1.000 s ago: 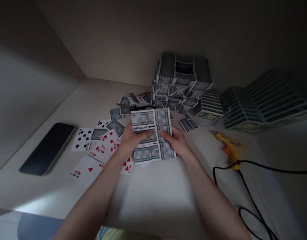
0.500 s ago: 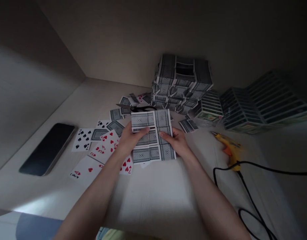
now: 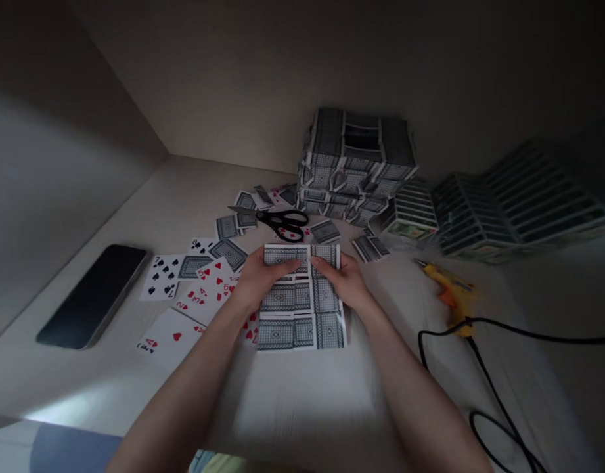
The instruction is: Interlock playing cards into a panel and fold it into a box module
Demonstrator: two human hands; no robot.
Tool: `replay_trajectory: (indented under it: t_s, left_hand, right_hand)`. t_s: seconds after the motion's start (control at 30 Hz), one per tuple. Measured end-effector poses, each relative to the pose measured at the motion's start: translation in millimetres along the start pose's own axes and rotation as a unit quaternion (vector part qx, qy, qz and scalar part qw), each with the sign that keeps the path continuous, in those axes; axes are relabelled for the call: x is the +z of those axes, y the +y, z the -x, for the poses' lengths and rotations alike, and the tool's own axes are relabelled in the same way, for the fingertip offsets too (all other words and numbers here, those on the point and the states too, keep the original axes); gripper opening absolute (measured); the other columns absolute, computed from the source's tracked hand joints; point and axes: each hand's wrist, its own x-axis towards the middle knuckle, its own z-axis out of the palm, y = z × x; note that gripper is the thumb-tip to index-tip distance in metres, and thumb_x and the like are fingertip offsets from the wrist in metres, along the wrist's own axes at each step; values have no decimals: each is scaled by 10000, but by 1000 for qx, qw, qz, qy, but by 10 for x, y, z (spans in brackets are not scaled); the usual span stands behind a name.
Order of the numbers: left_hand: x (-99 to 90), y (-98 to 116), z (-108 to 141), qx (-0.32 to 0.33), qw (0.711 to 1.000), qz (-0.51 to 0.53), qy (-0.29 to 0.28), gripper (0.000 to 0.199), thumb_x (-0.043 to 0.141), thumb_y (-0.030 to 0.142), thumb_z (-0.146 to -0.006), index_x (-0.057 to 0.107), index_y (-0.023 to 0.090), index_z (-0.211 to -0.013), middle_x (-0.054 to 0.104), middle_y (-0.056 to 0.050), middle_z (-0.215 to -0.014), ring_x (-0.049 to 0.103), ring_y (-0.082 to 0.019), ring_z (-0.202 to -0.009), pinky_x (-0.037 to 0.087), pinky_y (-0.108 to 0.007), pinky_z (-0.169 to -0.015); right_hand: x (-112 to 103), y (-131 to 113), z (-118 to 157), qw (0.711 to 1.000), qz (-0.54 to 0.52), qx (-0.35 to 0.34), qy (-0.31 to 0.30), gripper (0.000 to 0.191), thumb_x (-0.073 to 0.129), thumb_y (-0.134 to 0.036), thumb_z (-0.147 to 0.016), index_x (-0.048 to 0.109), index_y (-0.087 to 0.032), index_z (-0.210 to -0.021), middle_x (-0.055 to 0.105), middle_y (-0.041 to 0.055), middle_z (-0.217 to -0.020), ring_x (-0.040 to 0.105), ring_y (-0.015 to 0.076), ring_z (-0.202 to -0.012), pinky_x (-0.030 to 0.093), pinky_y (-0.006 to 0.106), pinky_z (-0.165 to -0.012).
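Rectangular grey-and-white playing-card panel (image 3: 276, 334) now exposes black-handled metal scissors (image 3: 267, 216) beyond it; left hand (image 3: 254, 281) and right hand (image 3: 350, 281), fingers closed, grip its far sides, where work apparently centres.

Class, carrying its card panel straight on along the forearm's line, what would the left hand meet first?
Probably the scissors, lying beyond the card panel; depth is unclear, so the left hand might pass above.
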Motion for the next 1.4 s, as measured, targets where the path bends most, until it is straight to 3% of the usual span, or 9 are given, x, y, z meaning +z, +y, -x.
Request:
replay_trajectory:
  t_s: [0.27,0.57,0.8,0.97,1.17,1.4]
  left_hand:
    - [2,-81,-38,92,992,-73,51,385,766,329,-558,641,166,-884,676,-14,-807,625,-167,-719,500,-283,-684]
    - [8,14,-20,79,990,-95,67,335,753,277,-547,644,161,-841,661,-9,-747,613,-166,-690,490,-264,-627]
    - [-23,-54,-49,83,990,-92,68,378,759,315,-541,643,158,-865,675,-26,-783,628,-176,-691,504,-275,-627]
    - [-88,-49,-85,70,993,-33,92,385,771,294,-533,609,173,-861,668,-17,-736,630,-167,-609,516,-276,-565]
    - [-114,11,-84,8,998,54,44,384,788,294,-529,566,174,-820,670,-12,-693,634,-171,-570,532,-299,-546]
    - [-124,-22,-53,-38,994,101,-32,329,738,314,-619,608,180,-891,687,-15,-721,639,-172,-595,520,-295,-566]
  right_hand:
    - [28,-32,18,1000,5,-6,21,285,708,-420,-640,682,-175,-782,712,22,-782,627,175,-685,492,300,-635]
    - [38,-48,28,1000,0,-6,25,263,700,-411,-645,675,-181,-770,704,12,-751,622,175,-677,483,308,-649]
    - [26,-25,20,1000,1,-4,28,264,705,-410,-646,684,-185,-783,712,18,-785,630,182,-698,484,311,-664]
    - [-35,-3,-9,998,-19,-11,52,264,711,-411,-644,684,-192,-788,713,16,-799,636,177,-717,490,311,-692]
    - [-71,16,-37,997,-34,-12,61,293,712,-420,-648,681,-194,-831,720,23,-861,651,188,-773,494,322,-735]
    - [-72,-4,-41,995,-78,24,52,331,714,-429,-648,688,-199,-885,721,35,-936,669,213,-842,500,352,-784]
